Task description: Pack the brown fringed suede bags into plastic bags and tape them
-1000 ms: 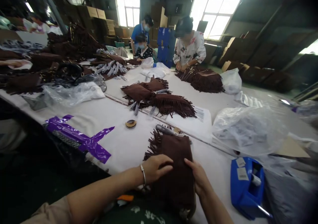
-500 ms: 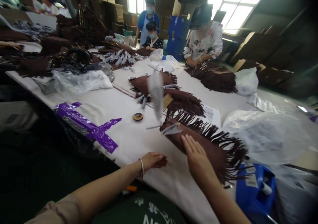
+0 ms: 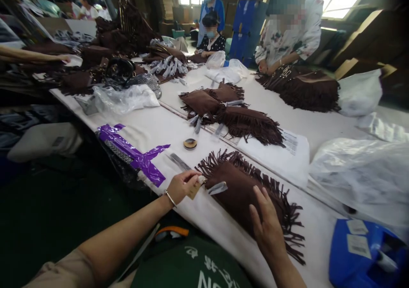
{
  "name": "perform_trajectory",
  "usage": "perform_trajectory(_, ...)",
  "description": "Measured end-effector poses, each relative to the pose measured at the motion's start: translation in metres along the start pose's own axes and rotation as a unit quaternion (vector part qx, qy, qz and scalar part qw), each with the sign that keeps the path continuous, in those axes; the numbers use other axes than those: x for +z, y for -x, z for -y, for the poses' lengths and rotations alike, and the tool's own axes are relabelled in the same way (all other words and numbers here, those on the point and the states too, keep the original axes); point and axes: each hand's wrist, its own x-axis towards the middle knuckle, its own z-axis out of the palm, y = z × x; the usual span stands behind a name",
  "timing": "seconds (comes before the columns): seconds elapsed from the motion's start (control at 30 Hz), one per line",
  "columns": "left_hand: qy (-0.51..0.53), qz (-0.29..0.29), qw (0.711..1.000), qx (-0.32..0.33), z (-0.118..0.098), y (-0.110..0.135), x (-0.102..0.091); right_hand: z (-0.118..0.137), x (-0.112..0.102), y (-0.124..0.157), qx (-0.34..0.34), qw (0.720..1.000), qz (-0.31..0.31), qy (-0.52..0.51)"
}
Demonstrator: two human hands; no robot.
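A dark brown fringed bag lies flat at the table's near edge, its fringe spread along the far side and right end. At its left end my left hand is closed in a pinch on a small tan hang tag, beside a whitish bit at the bag's corner. A strip of grey wrapping sticks out over the bag's face. My right hand is open, fingers spread, over the right part of the bag; whether it touches the bag I cannot tell. A flat grey strip lies just beyond my left hand.
Several brown fringed bags lie mid-table. Purple tape marks the left edge, near a small round tin. A blue plastic holder stands at right, below clear plastic bags. Co-workers work across the table, one in a floral shirt.
My left hand has moved up to the bag's left end and closed on the tag. My right hand has lifted its fingers apart. The blurred pale sheet above the bag is gone.
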Motion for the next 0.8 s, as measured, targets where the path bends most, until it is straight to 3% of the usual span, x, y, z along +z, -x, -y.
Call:
perform_trajectory(0.07, -0.118, -0.032, 0.992, 0.034, 0.005, -0.005, -0.012, 0.006, 0.015, -0.005, -0.024, 1.000, -0.003, 0.003)
perform_trajectory(0.13, -0.215, -0.016, 0.974, 0.062, 0.014, -0.003, -0.015, 0.015, 0.035, -0.008, -0.066, 0.997, 0.031, 0.007)
perform_trajectory(0.3, -0.397, 0.011, 0.910, 0.118, 0.034, 0.016, 0.005, 0.042, 0.075, -0.009, -0.218, 0.970, 0.105, 0.035)
perform_trajectory(0.4, -0.440, 0.011, 0.889, 0.126, 0.036, 0.019, 0.011, 0.047, 0.085, -0.005, -0.242, 0.962, 0.122, 0.045)
perform_trajectory(0.53, -0.383, 0.033, 0.913, 0.137, 0.029, 0.008, -0.008, 0.041, 0.079, 0.002, -0.206, 0.966, 0.158, -0.019)
perform_trajectory(0.7, -0.279, -0.023, 0.957, 0.073, 0.008, -0.022, -0.038, 0.043, 0.063, -0.013, -0.080, 0.976, 0.111, -0.171)
perform_trajectory(0.8, -0.296, 0.004, 0.949, 0.105, -0.006, -0.048, -0.044, 0.066, 0.066, -0.041, -0.107, 0.970, 0.129, -0.174)
